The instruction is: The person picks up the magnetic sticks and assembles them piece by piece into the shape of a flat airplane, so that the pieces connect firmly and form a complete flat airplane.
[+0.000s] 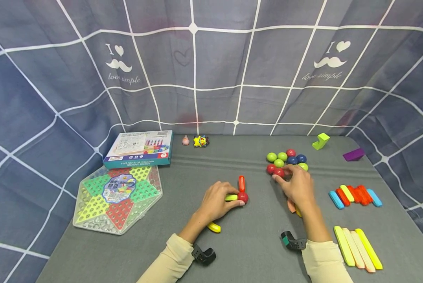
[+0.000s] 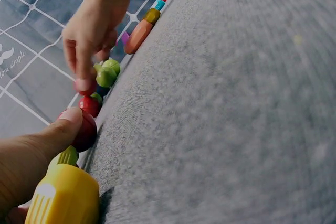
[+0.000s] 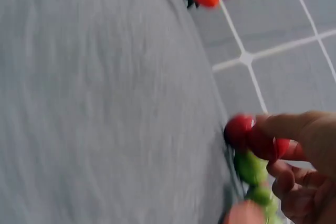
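My left hand (image 1: 216, 200) pinches a red ball (image 1: 243, 197) between thumb and fingers, low over the table. A short lime stick (image 1: 230, 197) meets the ball's left side, partly covered by the hand. From its far side a red stick (image 1: 241, 184) points away. Just below the left wrist, a curved yellow stick (image 1: 214, 227) is partly hidden. My right hand (image 1: 300, 186) pinches another red ball (image 3: 265, 145) at the near edge of a ball cluster, with a second red ball (image 1: 271, 169) right beside it.
Green balls (image 1: 279, 163), blue balls (image 1: 292, 160) and a red one lie beyond the right hand. Short sticks (image 1: 356, 195) and long sticks (image 1: 358, 249) lie at right. Under the right wrist is an orange piece (image 1: 291, 206). A box (image 1: 138, 147) overlaps a hexagonal game board (image 1: 119, 200) at left.
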`<state>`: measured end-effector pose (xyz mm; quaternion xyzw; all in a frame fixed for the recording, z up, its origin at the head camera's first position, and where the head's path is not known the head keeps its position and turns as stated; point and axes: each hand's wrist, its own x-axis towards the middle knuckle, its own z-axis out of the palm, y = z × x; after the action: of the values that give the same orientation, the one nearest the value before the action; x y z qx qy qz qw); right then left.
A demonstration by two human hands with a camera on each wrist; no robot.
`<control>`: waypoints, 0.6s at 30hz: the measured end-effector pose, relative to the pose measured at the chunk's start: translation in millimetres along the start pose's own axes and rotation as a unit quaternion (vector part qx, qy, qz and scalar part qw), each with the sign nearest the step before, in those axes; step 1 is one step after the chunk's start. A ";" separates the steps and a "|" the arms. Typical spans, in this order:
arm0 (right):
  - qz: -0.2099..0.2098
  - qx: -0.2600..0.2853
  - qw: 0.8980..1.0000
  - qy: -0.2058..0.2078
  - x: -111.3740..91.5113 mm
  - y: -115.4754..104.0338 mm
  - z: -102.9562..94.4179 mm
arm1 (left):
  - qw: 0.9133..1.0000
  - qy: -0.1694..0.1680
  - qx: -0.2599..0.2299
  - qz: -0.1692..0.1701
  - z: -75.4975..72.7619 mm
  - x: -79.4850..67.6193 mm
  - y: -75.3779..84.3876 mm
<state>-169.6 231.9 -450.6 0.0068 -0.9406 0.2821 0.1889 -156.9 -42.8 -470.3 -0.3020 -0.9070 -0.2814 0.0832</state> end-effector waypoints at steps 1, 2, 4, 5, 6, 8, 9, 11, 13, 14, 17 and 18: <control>-0.001 0.019 1.000 0.002 0.2 -4.4 1.7 | 1.000 0.000 0.000 -0.001 0.5 0.0 0.1; 0.002 0.045 0.999 -0.001 0.8 -9.4 4.4 | 1.000 -0.001 0.000 -0.001 0.9 0.0 0.2; 0.004 0.107 0.994 -0.024 3.1 -19.7 11.7 | 1.000 -0.001 -0.001 -0.001 1.3 -0.1 0.6; 0.009 0.147 0.988 -0.045 4.8 -24.9 15.9 | 1.000 -0.001 -0.001 -0.001 1.2 -0.3 0.8; 0.017 0.188 0.979 -0.071 6.6 -29.5 20.0 | 1.000 -0.001 -0.001 0.000 1.2 -0.4 0.7; 0.039 0.257 0.958 -0.122 11.1 -37.3 28.5 | 1.000 0.001 -0.002 0.002 1.0 -0.8 0.9; 0.046 0.283 0.947 -0.146 13.7 -40.5 32.3 | 1.000 0.001 -0.002 0.002 0.8 -0.9 0.9; 0.071 0.325 0.926 -0.180 17.9 -45.8 37.3 | 1.000 0.000 -0.001 0.002 1.3 -0.6 1.1; 0.089 0.339 0.914 -0.203 21.4 -51.2 40.1 | 1.000 -0.001 0.000 0.000 1.5 -0.7 1.1; 0.093 0.343 0.911 -0.211 22.3 -55.5 39.4 | 1.000 -0.002 0.000 -0.001 1.5 -1.0 0.8; 0.106 0.346 0.903 -0.230 21.4 -67.9 34.5 | 1.000 -0.002 0.000 -0.002 1.7 -1.2 0.3; 0.105 0.346 0.902 -0.234 20.4 -71.2 32.7 | 1.000 -0.002 0.001 0.000 1.5 -1.1 0.5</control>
<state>-191.5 156.5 -430.8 0.0385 -0.7959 0.5987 -0.0818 -155.7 -42.2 -471.7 -0.3024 -0.9074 -0.2802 0.0813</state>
